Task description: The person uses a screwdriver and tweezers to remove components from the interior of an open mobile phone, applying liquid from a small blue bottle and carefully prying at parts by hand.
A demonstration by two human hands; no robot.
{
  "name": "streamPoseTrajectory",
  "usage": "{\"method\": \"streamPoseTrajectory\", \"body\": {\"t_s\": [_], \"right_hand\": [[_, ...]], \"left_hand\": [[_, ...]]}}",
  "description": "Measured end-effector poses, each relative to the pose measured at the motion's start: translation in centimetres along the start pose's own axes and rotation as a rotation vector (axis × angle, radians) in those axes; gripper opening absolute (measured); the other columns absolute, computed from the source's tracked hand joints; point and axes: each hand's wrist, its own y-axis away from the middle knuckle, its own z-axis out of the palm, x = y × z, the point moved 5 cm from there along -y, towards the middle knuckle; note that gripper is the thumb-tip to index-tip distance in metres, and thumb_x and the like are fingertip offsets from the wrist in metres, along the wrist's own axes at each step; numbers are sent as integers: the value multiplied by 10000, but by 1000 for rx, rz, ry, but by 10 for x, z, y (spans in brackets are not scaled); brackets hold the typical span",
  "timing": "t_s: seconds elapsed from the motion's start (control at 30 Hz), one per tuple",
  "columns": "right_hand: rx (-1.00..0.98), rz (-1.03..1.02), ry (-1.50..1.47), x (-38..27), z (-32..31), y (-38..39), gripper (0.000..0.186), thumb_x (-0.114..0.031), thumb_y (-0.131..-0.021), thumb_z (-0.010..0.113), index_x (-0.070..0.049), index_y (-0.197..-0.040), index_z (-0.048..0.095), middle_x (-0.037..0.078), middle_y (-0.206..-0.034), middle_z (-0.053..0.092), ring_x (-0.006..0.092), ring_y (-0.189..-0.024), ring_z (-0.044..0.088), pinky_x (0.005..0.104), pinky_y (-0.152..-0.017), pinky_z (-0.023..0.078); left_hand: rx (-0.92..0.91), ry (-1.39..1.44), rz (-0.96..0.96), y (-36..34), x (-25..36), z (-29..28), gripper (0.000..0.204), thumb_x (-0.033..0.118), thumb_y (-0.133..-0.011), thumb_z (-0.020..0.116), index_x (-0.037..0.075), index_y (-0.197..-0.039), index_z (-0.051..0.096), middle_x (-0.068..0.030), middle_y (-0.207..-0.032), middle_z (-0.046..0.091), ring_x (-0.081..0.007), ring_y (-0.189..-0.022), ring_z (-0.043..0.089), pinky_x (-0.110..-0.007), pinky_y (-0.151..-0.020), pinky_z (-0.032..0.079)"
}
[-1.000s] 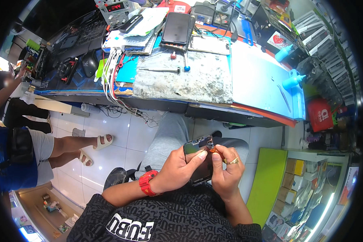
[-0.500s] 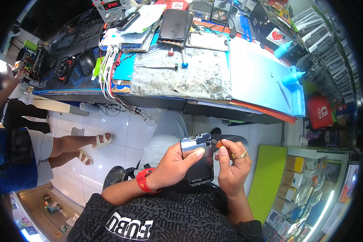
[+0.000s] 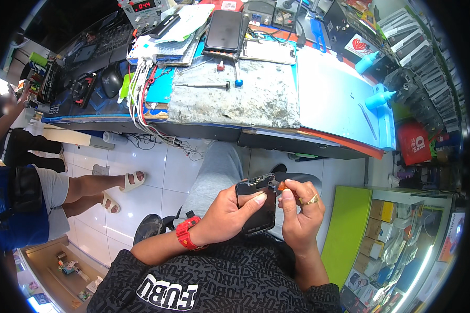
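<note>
My left hand (image 3: 234,211), with a red watch at the wrist, grips a dark phone screen (image 3: 261,211) by its left side, thumb lying across the face. The screen is held above my lap, with small metal parts along its top end. At its upper right corner, my right hand (image 3: 303,208) pinches a small orange piece (image 3: 282,186) between thumb and forefinger. A thin greyish tip seems to run from that piece to the screen's corner; its exact kind is too small to tell. A ring is on a finger of my right hand.
Ahead stands a workbench with a stained grey mat (image 3: 266,99), a screwdriver (image 3: 206,85), a black phone (image 3: 224,32) and a white phone frame (image 3: 268,51). Blue bottles (image 3: 379,99) are at right. White cables (image 3: 139,94) hang over the edge. A person (image 3: 26,203) stands at left.
The phone screen has tilted slightly, so its upper part looks darker and less reflective. Both hands keep nearly the same place, the right still pinching the orange piece.
</note>
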Motion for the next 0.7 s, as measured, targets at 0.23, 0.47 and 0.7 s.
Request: {"method": "streamPoseTrajectory", "body": {"t_s": [0.23, 0.47, 0.7], "right_hand": [[2, 14, -15, 3, 1, 2, 177, 31, -930, 664, 48, -1106, 661, 151, -924, 712, 207, -762, 667, 303, -684, 553], [7, 22, -8, 6, 3, 4, 169, 26, -933, 665, 48, -1100, 664, 146, -913, 710, 202, -738, 654, 299, -665, 537], [20, 4, 10, 3, 2, 4, 167, 27, -931, 667, 51, -1097, 664, 147, -903, 707, 204, -737, 653, 302, -660, 534]], "left_hand": [[40, -30, 48, 1, 2, 1, 400, 108, -1050, 568, -33, -1417, 490, -77, -1237, 672, -92, -1108, 620, -261, -945, 522], [30, -56, 99, 1, 3, 0, 468, 77, -1047, 556, -41, -1478, 417, -115, -1327, 625, -139, -1214, 595, -289, -1029, 493], [38, 32, 98, 1, -2, 2, 461, 67, -1045, 551, -52, -1469, 418, -131, -1356, 605, -156, -1232, 592, -301, -1054, 485]]}}
